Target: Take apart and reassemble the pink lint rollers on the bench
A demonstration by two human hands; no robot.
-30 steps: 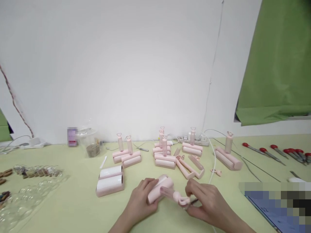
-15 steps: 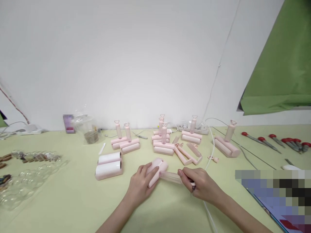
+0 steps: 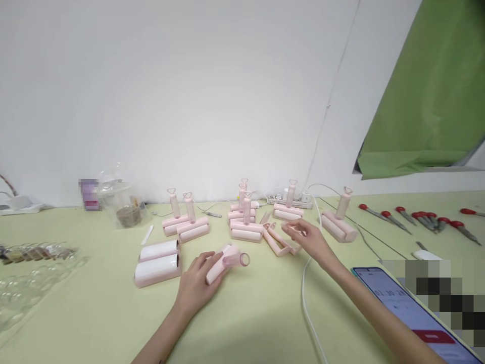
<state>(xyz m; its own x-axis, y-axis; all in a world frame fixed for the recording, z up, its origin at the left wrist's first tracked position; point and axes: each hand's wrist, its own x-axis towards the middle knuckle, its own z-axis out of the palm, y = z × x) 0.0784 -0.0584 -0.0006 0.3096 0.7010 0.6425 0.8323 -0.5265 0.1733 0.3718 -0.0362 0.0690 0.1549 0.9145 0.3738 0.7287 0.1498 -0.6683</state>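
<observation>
My left hand point(image 3: 195, 283) grips a pink lint roller point(image 3: 223, 263) lying on the pale green table point(image 3: 246, 323); the roller's short handle stub points right and ends open. My right hand point(image 3: 308, 240) is stretched out to the right, over a pair of loose pink roller frames point(image 3: 278, 241). Its fingers are pinched on a small pink piece I cannot name. Two covered rollers with white paper point(image 3: 157, 262) lie left of my left hand.
Several assembled pink rollers point(image 3: 246, 225) stand upright along the back, beside a power strip point(image 3: 290, 202). A white cable point(image 3: 308, 298) runs across the table. Red-handled screwdrivers point(image 3: 417, 218) lie at right, a phone point(image 3: 409, 311) near the front right, a plastic cup point(image 3: 123, 205) and glass bits at left.
My right hand has left the roller's handle and reached right and back to the loose pink frames. The left hand keeps the roller, which now lies without its end cap.
</observation>
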